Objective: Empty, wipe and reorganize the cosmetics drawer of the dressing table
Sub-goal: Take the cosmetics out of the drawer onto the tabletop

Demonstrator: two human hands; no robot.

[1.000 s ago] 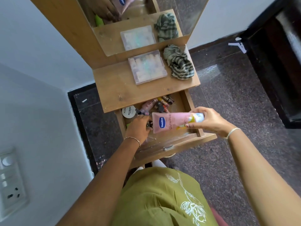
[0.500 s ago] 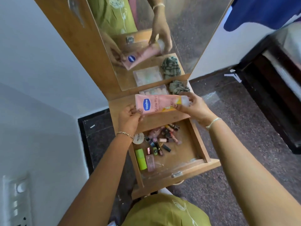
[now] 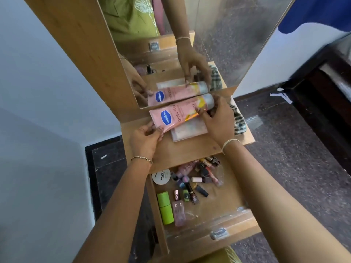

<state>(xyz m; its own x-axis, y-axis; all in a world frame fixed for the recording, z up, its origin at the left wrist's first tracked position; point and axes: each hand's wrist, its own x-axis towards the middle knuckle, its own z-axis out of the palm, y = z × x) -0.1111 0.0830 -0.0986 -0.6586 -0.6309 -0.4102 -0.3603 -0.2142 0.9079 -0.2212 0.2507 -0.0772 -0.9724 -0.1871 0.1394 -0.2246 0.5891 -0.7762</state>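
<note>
Left hand [image 3: 146, 139] pinches pink tube [image 3: 179, 113] tail; right hand [image 3: 218, 121] grips cap end, seemingly touching mirror [image 3: 231, 44].

Both my arms extend forward from the lower edge of view, bare and converging slightly. My left hand [image 3: 146, 138] is seen from the back, with its thumb and curled fingers pinching the flat end of the tube [image 3: 180, 112]. My right hand [image 3: 218, 122], also back-up, grips the cap end with bent fingers. The hands are apart, one at each end. A thin chain [image 3: 141, 158] circles my left wrist and a pale bangle [image 3: 230, 143] circles my right.
</note>
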